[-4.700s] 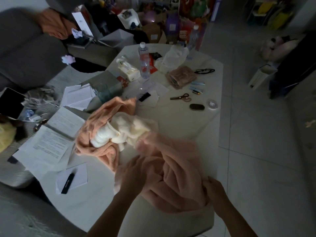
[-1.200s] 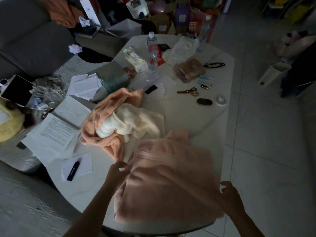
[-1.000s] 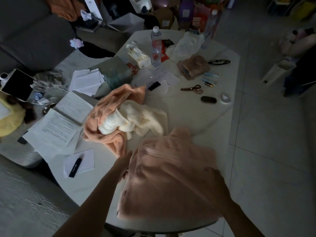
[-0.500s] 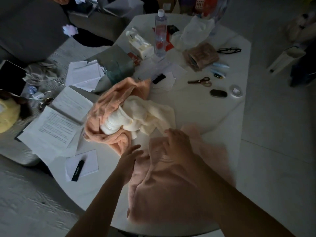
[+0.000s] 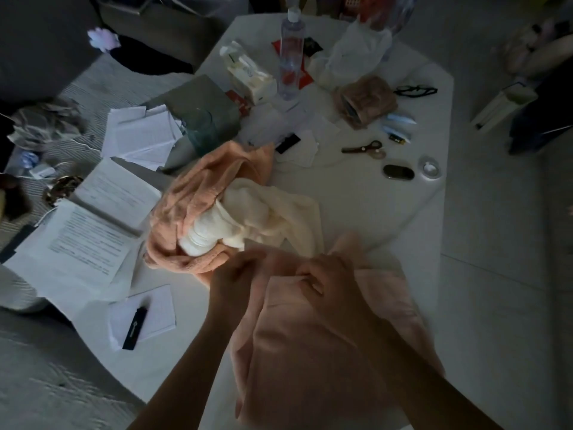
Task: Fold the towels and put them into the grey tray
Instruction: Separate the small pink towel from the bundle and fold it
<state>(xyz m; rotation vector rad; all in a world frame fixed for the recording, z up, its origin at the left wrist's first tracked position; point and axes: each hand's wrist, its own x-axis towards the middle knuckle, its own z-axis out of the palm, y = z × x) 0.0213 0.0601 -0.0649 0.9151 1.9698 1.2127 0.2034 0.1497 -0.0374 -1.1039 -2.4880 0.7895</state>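
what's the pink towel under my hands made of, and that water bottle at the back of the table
Pink towel: looks like soft terry or plush fabric, matte, with a fuzzy surface and limp folds. Water bottle: seems clear plastic, glossy and see-through, with a white cap; glass cannot be ruled out in this dim light.

Both hands on pale pink terry towel (image 5: 325, 352), white table (image 5: 356, 206).
Left hand (image 5: 231, 279) and right hand (image 5: 328, 277) grip its 12 o'clock edge; orange and cream towel heap (image 5: 223, 206) at 11 o'clock.

Dim room around me. White table (image 5: 356, 206) on pale tiled floor (image 5: 502, 274); grey sofa (image 5: 37, 51) far left.
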